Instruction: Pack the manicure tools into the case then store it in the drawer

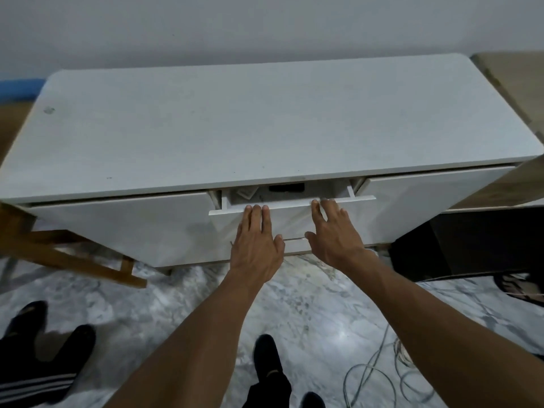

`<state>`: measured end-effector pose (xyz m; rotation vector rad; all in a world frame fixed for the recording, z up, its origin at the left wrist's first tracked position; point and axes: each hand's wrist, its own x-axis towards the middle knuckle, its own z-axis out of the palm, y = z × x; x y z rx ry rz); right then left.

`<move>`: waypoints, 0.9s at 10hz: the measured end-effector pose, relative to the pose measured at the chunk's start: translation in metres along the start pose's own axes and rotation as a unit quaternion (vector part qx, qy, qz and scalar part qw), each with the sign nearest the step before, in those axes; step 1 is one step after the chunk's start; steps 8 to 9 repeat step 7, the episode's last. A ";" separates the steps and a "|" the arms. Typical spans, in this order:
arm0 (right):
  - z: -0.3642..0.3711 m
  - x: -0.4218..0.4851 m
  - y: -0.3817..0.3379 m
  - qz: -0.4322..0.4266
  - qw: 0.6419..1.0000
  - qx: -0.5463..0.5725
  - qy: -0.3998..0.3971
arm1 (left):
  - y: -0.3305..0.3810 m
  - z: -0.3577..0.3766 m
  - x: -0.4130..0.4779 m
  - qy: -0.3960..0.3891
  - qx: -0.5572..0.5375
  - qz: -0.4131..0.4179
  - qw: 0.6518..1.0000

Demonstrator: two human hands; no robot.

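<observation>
A white cabinet [265,119] fills the view, and its middle drawer [362,198] stands out by a narrow gap. Inside the gap a black case [286,188] lies near the middle, mostly hidden under the cabinet top. My left hand [256,245] lies flat on the drawer front, fingers together, fingertips at its top edge. My right hand [334,231] rests flat on the drawer front too, to the right of the left hand, fingers spread. Neither hand holds anything.
A white folded item [246,192] lies in the drawer's left part. A wooden frame [73,257] leans at the cabinet's lower left. A dark box [471,242] stands on the right. Loose cables [379,375] lie on the marble floor. Dark-socked feet [266,357] stand below.
</observation>
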<state>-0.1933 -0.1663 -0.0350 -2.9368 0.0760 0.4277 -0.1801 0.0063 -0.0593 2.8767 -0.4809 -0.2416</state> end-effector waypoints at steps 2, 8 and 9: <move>-0.004 0.031 -0.003 0.014 1.000 -0.006 0.005 | -0.014 -0.002 0.026 -0.018 -0.012 -0.003 1.000; -0.025 0.035 0.013 -0.013 0.996 0.071 -0.046 | -0.019 0.010 0.022 0.031 -0.070 -0.009 0.997; -0.025 0.035 0.013 -0.013 0.996 0.071 -0.046 | -0.019 0.010 0.022 0.031 -0.070 -0.009 0.997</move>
